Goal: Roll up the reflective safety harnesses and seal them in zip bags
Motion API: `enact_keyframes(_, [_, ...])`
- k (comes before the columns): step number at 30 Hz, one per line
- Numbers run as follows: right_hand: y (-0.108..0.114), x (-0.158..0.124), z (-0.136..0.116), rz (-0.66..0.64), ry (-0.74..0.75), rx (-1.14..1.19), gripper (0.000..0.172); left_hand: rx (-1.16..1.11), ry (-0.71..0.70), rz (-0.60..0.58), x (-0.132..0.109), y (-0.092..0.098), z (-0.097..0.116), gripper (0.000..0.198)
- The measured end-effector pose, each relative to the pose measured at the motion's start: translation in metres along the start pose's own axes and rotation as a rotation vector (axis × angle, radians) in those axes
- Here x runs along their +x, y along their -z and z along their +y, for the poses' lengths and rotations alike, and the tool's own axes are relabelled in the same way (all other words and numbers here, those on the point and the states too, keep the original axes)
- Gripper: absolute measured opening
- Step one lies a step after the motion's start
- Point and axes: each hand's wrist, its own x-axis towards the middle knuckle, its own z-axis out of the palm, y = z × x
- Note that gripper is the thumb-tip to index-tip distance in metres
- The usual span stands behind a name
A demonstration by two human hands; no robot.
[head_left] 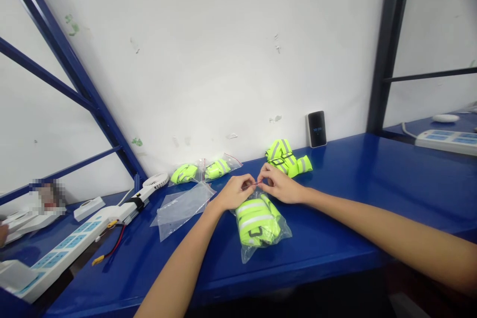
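A clear zip-lock bag lies near the front of the table, with a folded yellow-green reflective strap inside. My left hand pinches the bag's top edge, where a reddish zip strip shows. Close beside it, my right hand pinches the same edge, fingertips nearly meeting the left ones. Behind my right hand sits a loose bundle of reflective straps with black buckles. Left of my left hand, flat transparent bags overlap on the table.
Two bagged reflective straps rest by the wall. A device with a dark screen leans at the back. Along the left lie a white power strip, a small fan and a red-black cable. Blue metal posts frame the blue table.
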Motion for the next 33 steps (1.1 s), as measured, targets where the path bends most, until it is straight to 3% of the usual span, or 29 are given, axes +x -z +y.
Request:
enact_keyframes(10, [-0.0049,0.0016,-0.003,-0.056,-0.216,0.153,0.018,0.072,-0.048,-0.006,0.0009,-0.0008,-0.0026,0.026])
enact_keyframes(20, [-0.0082,-0.0003,-0.005,-0.021,-0.073,0.017,0.013,0.078,-0.031,0.037,0.0004,-0.0037,-0.0015,0.022])
enact_keyframes(28, [-0.0103,-0.0007,-0.0037,-0.011,-0.076,0.015,0.009,0.113,-0.054,0.042,-0.0002,-0.005,-0.0002,0.014])
enact_keyframes(33, [-0.0079,-0.0014,-0.0017,-0.114,-0.049,0.037,0.008,0.146,-0.08,0.043,-0.0018,-0.005,0.0027,0.01])
